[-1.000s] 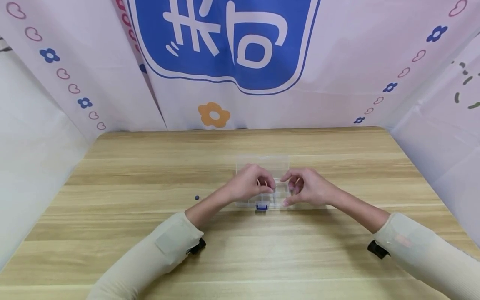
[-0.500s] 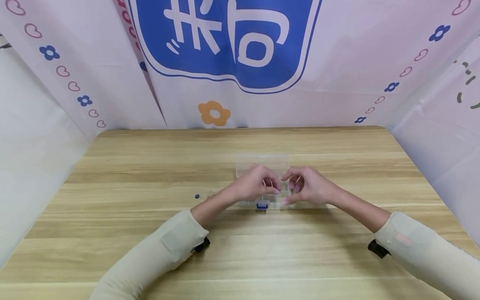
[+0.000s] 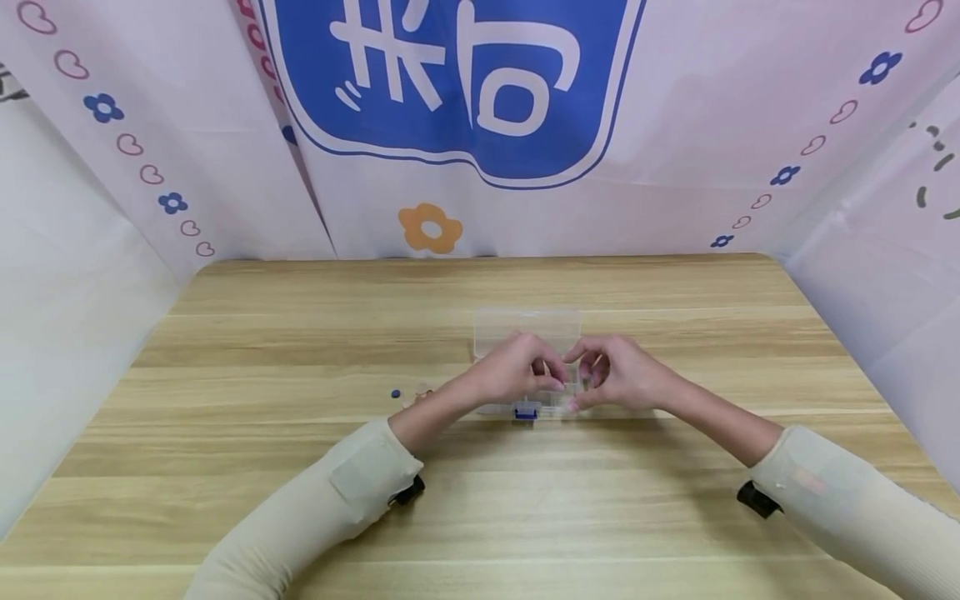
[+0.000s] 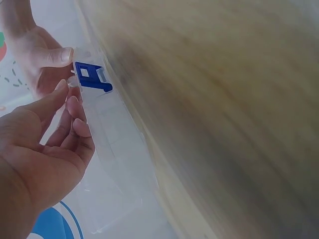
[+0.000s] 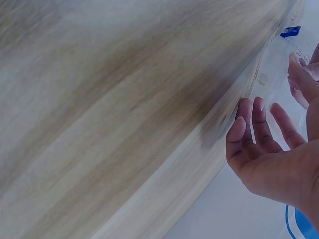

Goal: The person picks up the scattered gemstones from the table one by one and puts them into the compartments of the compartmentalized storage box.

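A clear plastic compartment box (image 3: pixel 527 329) stands on the table with its lid raised at the back and a blue latch (image 3: pixel 527 412) at the front. My left hand (image 3: pixel 517 371) is over its compartments, thumb and fingertips together. In the left wrist view a small clear or whitish piece (image 4: pixel 73 81) shows at those fingertips; its kind is unclear. My right hand (image 3: pixel 626 375) grips the box's right end, thumb in front and index finger behind. Inside the box, the right wrist view shows a pale round piece (image 5: pixel 263 78). The hands hide much of the compartments.
Left of the box lie a small dark blue round piece (image 3: pixel 396 393) and some tiny pale and brownish pieces (image 3: pixel 423 389), partly behind the left forearm. The wooden table (image 3: pixel 480 517) meets a printed cloth backdrop (image 3: pixel 570 217) at its back edge.
The left hand has moved a little to the right over the box, toward the right hand. The tiny pieces beside its forearm have come into view. My right hand stays in place.
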The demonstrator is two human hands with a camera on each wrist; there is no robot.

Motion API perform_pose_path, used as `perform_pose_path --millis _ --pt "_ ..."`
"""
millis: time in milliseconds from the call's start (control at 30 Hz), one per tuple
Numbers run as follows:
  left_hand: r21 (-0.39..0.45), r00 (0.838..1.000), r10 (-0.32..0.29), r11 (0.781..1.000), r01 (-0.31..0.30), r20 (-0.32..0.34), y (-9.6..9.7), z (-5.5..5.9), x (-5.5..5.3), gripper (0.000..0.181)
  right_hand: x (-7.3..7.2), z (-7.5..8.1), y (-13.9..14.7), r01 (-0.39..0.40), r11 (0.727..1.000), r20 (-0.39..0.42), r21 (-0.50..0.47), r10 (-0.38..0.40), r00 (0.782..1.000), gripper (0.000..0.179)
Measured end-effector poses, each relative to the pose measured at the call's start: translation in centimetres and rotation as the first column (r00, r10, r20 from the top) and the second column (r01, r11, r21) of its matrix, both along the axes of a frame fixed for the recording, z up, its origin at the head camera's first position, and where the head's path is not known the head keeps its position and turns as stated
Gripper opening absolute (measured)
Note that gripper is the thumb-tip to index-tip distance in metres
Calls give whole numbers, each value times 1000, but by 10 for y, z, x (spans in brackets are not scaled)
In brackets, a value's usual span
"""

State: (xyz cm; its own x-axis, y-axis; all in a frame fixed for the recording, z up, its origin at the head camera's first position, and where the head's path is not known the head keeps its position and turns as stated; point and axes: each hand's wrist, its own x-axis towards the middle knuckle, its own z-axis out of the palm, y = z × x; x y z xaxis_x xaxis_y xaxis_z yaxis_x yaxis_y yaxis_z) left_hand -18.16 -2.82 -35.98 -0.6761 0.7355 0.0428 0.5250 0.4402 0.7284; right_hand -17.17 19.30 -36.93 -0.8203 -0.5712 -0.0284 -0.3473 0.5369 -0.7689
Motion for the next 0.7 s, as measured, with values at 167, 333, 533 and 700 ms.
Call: perform_pose_path --millis 167,333,533,700 --pt "0 1000 12 1000 -12 25 -2 1 0 8 0 0 0 3 1000 6 0 -3 1000 53" --pt "9 1000 10 1000 -11 20 -7 4 0 8 0 0 0 4 1000 4 2 -4 1000 55" --pt "-3 999 49 999 -49 -2 -18 10 0 9 0 -1 0 6 1000 6 0 -6 1000 56" --pt "2 998 59 998 -59 -13 -32 12 1 7 0 -1 0 10 1000 9 5 -10 1000 55"
